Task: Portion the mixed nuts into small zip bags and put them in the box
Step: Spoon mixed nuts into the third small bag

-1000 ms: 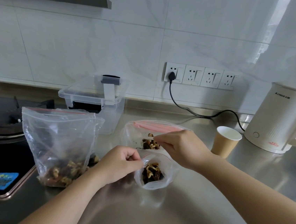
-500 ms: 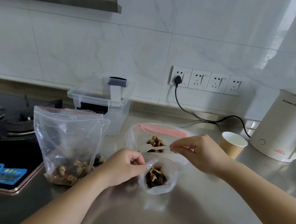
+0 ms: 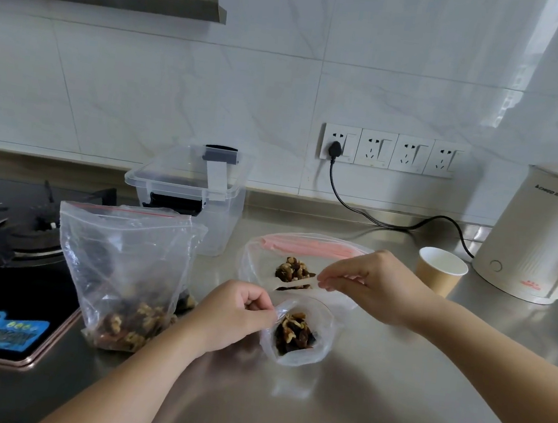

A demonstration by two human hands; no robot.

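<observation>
my left hand (image 3: 236,313) sits low in the middle of the steel table (image 3: 391,378), fingers (image 3: 254,303) curled in tight, pinching the left edge of the small zip bag's (image 3: 301,348) mouth. the bag stands open on the table just right of that hand, with a dark clump of mixed nuts (image 3: 294,333) in its bottom.

my right hand (image 3: 376,287) hovers a little farther back and to the right, thumb and forefinger pinched on the end of a thin clear spoon (image 3: 292,283). the spoon reaches left from my fingertips, above the small bag's far rim, and i can't tell whether anything lies on it. behind it lies a second bag with a pink zip strip (image 3: 305,246), its mouth gaping, a small heap of nuts showing inside.

to the left stands the big clear bag (image 3: 120,270) of nuts, upright and slumped a bit, the nuts pooled at its base. it sits right at the edge of the black gas hob (image 3: 6,268). behind the big bag, against the wall, is the clear plastic box (image 3: 189,195) with its lid resting on top and a grey latch sticking up.

off to the right, a paper cup (image 3: 440,271) stands near a cream electric kettle (image 3: 536,235), whose black cord runs up to the wall sockets (image 3: 390,150).
</observation>
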